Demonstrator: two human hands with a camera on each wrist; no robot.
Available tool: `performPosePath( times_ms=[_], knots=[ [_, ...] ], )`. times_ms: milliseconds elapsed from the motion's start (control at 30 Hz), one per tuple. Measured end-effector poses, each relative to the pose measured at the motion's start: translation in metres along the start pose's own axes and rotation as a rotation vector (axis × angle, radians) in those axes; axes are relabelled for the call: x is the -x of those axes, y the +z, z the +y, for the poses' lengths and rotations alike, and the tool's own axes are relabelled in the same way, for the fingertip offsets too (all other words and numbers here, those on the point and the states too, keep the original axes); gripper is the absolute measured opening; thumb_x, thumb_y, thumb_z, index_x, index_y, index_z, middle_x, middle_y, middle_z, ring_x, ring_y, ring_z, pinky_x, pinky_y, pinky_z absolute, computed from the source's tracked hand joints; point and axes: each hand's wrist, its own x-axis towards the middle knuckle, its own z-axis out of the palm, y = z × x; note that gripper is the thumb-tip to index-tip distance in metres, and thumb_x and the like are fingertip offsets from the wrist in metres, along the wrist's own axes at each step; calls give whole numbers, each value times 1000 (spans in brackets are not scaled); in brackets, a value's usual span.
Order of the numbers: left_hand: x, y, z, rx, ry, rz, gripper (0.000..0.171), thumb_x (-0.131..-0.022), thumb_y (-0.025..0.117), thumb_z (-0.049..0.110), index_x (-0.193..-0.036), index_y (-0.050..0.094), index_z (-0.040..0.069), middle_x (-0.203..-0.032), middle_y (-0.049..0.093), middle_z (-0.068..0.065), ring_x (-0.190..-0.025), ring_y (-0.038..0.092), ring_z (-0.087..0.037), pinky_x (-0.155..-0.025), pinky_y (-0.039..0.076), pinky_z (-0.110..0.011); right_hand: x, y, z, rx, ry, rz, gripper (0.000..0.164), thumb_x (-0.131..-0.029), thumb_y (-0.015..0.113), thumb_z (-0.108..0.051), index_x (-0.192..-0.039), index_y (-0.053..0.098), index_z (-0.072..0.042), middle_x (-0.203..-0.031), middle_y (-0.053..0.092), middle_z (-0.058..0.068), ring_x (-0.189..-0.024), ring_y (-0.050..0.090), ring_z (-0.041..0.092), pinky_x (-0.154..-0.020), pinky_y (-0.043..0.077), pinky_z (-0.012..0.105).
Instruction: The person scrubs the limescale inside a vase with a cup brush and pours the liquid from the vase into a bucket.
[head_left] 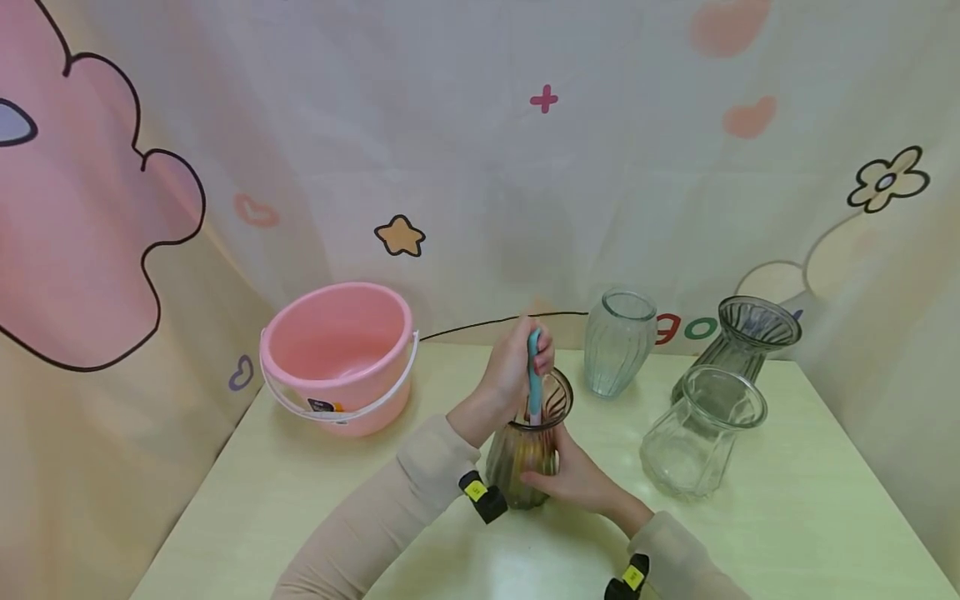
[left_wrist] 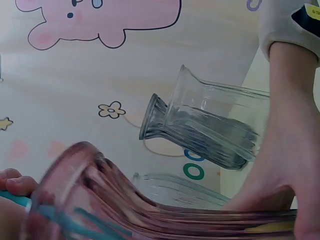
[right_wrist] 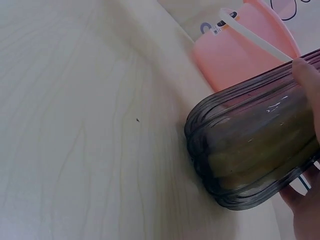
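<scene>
Cloth [head_left: 480, 158] printed with hearts and a star is hanging behind the pale surface [head_left: 315, 517], where a pink bucket [head_left: 333, 329] is standing. I'm gripping the blue-handled tool [head_left: 536, 396] in my left hand [head_left: 516, 367]; its long axis is running nearly vertical, lower end pointing down into the brown vase [head_left: 512, 462]. My right hand [head_left: 581, 477] is clasping that vase's side, mouth facing upward.
</scene>
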Motion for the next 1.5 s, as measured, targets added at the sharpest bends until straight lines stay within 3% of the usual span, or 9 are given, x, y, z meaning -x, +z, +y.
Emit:
performPosePath(
  times_ms=[233, 400, 600, 900, 1000, 1167, 1333, 1400, 1500],
  knots=[
    [4, 8, 34, 3, 59, -38, 30, -94, 27, 15, -65, 34, 8, -55, 29, 3, -50, 26, -11, -54, 24, -24, -1, 4, 1, 52, -3, 50, 93, -77, 74, -17, -144, 10, -7, -141, 35, 18, -126, 39, 33, -99, 34, 52],
    [6, 17, 65, -7, 116, -66, 32, -96, 28, 17, -66, 35, 8, -56, 29, 3, -51, 27, -11, -53, 24, -24, -7, 9, 24, 70, 7, 98, 93, -74, 76, -18, -143, 14, -14, -137, 40, 13, -120, 44, 29, -96, 37, 50],
    [7, 24, 84, -56, 129, -101, 35, -98, 27, 19, -66, 35, 7, -56, 30, 1, -52, 28, -13, -53, 25, -24, -11, 11, 39, 65, -12, 121, 94, -72, 78, -27, -142, 16, -22, -135, 42, 7, -118, 46, 25, -97, 37, 49],
    [6, 35, 115, -37, 147, -118, 36, -98, 26, 17, -64, 34, 8, -53, 29, 2, -49, 25, -13, -51, 22, -24, -5, 11, 18, 67, -33, 124, 92, -73, 77, -15, -143, 16, -15, -138, 38, 14, -123, 42, 31, -99, 33, 54],
    [9, 40, 136, -6, 179, -136, 37, -98, 25, 18, -64, 35, 8, -52, 29, 1, -49, 25, -13, -51, 22, -24, -3, 11, 8, 80, -53, 127, 90, -74, 75, -11, -142, 17, -9, -137, 38, 17, -120, 44, 33, -96, 36, 54],
    [18, 47, 185, 63, 314, -171, 39, -99, 23, 19, -63, 34, 7, -53, 29, -2, -50, 24, -17, -52, 23, -26, -7, 13, 22, 80, -30, 130, 96, -74, 76, -17, -145, 12, -16, -143, 34, 14, -126, 40, 31, -99, 33, 53],
    [24, 40, 220, 93, 416, -136, 41, -99, 24, 21, -62, 34, 6, -52, 28, -3, -49, 24, -17, -51, 21, -26, -10, 15, 35, 75, -16, 130, 101, -73, 77, -28, -146, 8, -23, -146, 30, 11, -131, 33, 30, -103, 29, 54],
    [23, 33, 225, 68, 436, -103, 42, -99, 24, 21, -61, 34, 6, -51, 28, -3, -48, 23, -16, -49, 21, -25, -10, 15, 36, 76, -19, 133, 102, -72, 78, -30, -146, 8, -24, -146, 30, 11, -133, 32, 31, -103, 29, 54],
    [19, 23, 224, 4, 404, -28, 42, -99, 26, 22, -61, 34, 7, -51, 28, -2, -47, 23, -16, -48, 21, -24, -9, 14, 35, 74, -21, 139, 102, -72, 78, -31, -146, 9, -24, -146, 29, 12, -134, 30, 31, -104, 27, 54]
  ],
)
